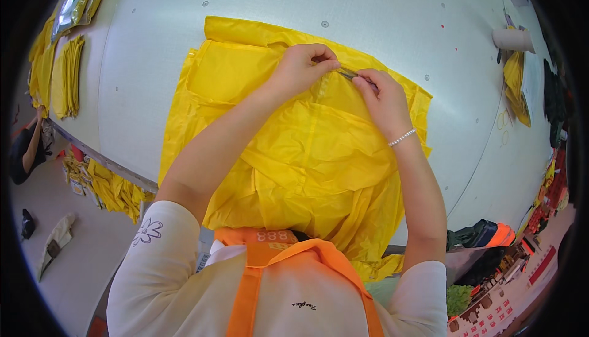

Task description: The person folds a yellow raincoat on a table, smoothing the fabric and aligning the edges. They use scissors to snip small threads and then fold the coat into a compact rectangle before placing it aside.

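Observation:
A yellow garment (294,147) of thin, shiny fabric lies spread and creased on the table in front of me, its near part hanging over the edge toward my body. At its folded upper edge, my left hand (305,67) is closed in a pinch on the cloth; the exact bit between the fingertips is hard to see. Just to the right, my right hand (383,97) grips small metal thread snips (348,74), mostly covered by the fingers. Their tips point left, close to the left fingertips.
The pale table (159,30) carries folded yellow pieces (67,79) at the far left. A cardboard roll (514,40) and a yellow bundle (517,88) sit at the right. Another person's arm (32,143) shows at the left rim, above hanging yellow cloth (113,189).

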`<state>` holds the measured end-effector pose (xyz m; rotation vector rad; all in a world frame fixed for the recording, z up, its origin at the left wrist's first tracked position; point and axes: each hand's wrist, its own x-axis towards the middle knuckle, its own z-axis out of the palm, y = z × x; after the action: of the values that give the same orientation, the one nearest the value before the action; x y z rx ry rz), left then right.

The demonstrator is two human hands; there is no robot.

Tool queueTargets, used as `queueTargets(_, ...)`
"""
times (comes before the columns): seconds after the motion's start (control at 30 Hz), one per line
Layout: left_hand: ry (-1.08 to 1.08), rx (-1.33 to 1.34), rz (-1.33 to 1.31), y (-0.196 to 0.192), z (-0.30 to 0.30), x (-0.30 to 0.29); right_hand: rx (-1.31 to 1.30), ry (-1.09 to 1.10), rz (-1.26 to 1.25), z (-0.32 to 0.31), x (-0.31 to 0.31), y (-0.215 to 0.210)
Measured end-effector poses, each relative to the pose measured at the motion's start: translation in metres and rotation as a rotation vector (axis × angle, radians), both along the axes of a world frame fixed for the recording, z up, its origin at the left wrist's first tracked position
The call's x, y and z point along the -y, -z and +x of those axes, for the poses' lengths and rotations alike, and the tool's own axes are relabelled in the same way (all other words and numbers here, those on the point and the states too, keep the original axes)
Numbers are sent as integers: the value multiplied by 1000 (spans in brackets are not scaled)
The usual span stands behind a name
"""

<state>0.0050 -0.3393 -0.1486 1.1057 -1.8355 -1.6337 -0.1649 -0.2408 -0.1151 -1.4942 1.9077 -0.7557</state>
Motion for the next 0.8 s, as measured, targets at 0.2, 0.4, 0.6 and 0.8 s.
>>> queueTargets(0.2, 42, 27, 45, -3, 0, 2, -78, -31, 41, 2, 7, -6)
queueTargets(0.4, -47, -2, -170, 0, 2, 2, -134, -58, 77, 3, 10, -11)
queueTargets(0.6, 1190, 308, -18, -87, 71, -61, 58, 188, 154, -14, 3, -1)
queueTargets(0.8, 500, 148, -430, -77, 72, -48, -62, 67, 70, 24, 16, -15)
